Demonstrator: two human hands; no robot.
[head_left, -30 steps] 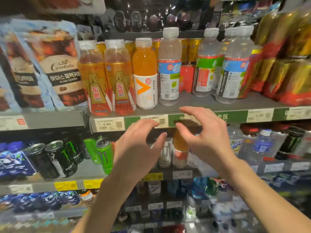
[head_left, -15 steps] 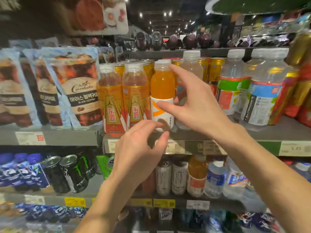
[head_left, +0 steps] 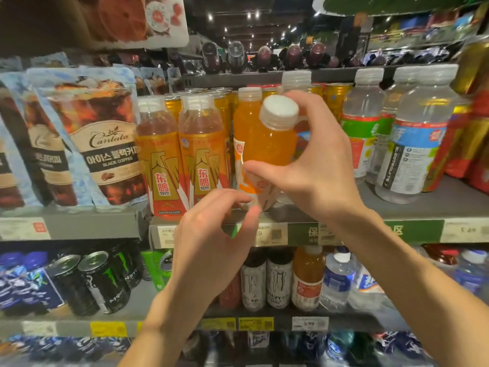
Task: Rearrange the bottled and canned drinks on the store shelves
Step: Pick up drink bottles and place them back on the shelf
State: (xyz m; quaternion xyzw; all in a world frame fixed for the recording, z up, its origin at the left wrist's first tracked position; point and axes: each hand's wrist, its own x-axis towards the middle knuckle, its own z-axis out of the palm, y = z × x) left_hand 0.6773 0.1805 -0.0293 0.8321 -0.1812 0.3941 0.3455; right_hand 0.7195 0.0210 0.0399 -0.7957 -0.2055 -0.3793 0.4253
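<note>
On the upper shelf (head_left: 397, 207), at its front edge, an orange drink bottle (head_left: 267, 144) with a white cap leans toward the camera, tilted out of its row. The right hand (head_left: 317, 168) grips it, thumb across the lower label and fingers curled round behind the neck. The left hand (head_left: 211, 242) hangs just below, fingers loosely curled near the bottle's base; whether it touches the base I cannot tell, and it holds nothing.

The risk, as I judge it, is the tilt: the foot of the bottle looks to sit near the shelf lip, and a slip of the thumb could send it off the edge and down onto the cans (head_left: 264, 282) on the shelf below. Swinging it sideways could also knock its neighbours.

Close on its left stand two amber bottles with red-and-gold labels (head_left: 182, 165), packed tight. A second orange bottle (head_left: 246, 107) stands right behind it, gold cans (head_left: 336, 96) farther back. To the right, clear bottles (head_left: 412, 144) stand a little apart. Coffee pouches (head_left: 105, 144) fill the far left.
</note>
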